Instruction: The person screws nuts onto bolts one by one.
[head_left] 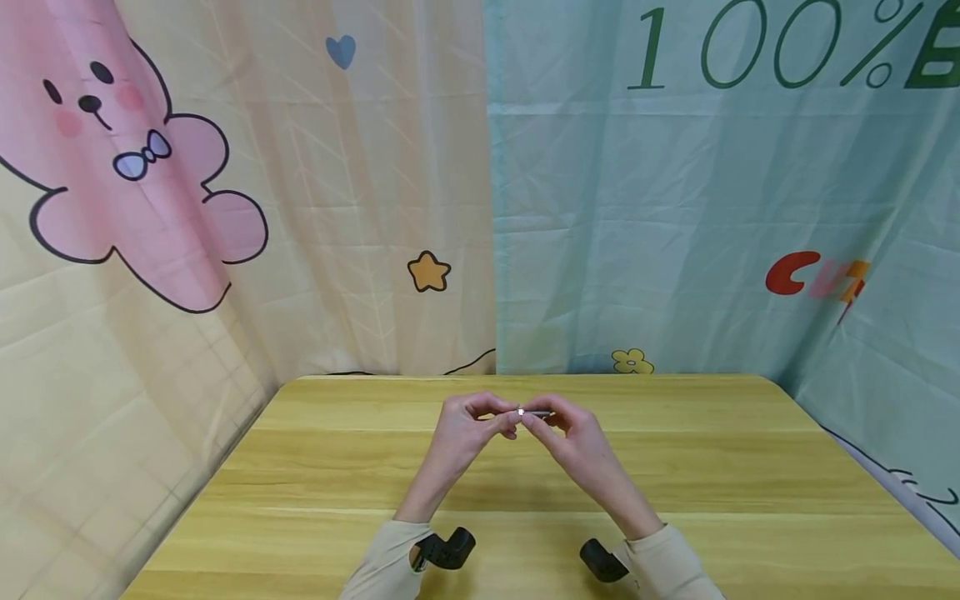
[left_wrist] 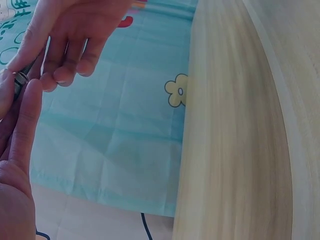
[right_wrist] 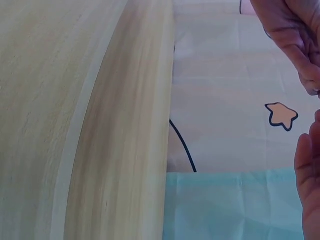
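Note:
A small, slim dark rod with a shiny metal part (head_left: 521,412) is held between both hands above the table. My left hand (head_left: 476,423) pinches its left end with thumb and fingers, while my right hand (head_left: 576,433) pinches the right side. In the left wrist view, the metal part (left_wrist: 21,78) shows between the fingertips, and the fingers cover much of the rod, so its exact kind cannot be told. The right wrist view catches only parts of the left hand (right_wrist: 295,42) and right hand (right_wrist: 311,172) at its edge; the rod is hardly seen there.
Below the hands lies a light wooden table (head_left: 337,467). Printed curtains, a cream one (head_left: 360,192) and a blue one (head_left: 637,208), hang behind and beside it. Black wrist devices (head_left: 450,550) sit at both beige sleeves (head_left: 667,562).

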